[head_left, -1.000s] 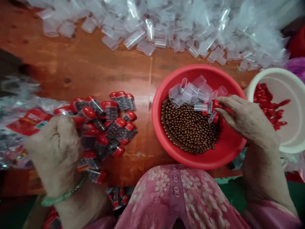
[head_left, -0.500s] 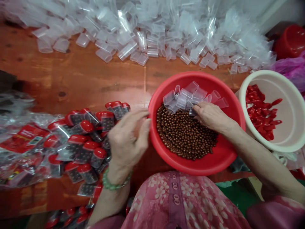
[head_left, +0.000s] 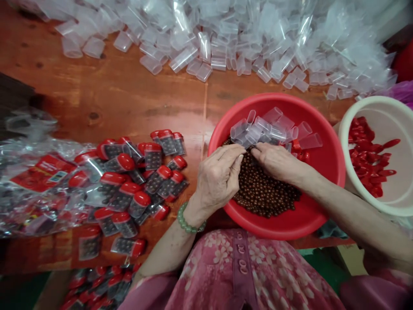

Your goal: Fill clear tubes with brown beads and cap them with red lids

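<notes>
My left hand (head_left: 221,174), with a green bead bracelet (head_left: 187,221) at the wrist, reaches over the left rim of the red basin (head_left: 335,172). Its thumb and fingertips are pinched together, and whatever is between them is hidden. Close by, my right hand (head_left: 279,161) bends its fingers down over the small brown balls (head_left: 266,198); its fingertips are covered, so what they hold cannot be made out. Clear plastic tubes (head_left: 263,125) lie in the basin beyond both hands. Small red pieces (head_left: 300,153) show behind my right hand.
Filled clear containers with red caps (head_left: 129,189) lie piled on the wooden table (head_left: 145,103) at left, beside plastic bags (head_left: 41,172). More clear tubes (head_left: 206,47) are heaped along the back. A white bucket (head_left: 400,159) with red parts (head_left: 368,155) stands at right.
My left hand has moved right, from outside the basin to over the balls, and its fingers have closed. My right hand has shifted slightly left relative to the basin. The view has shifted too.
</notes>
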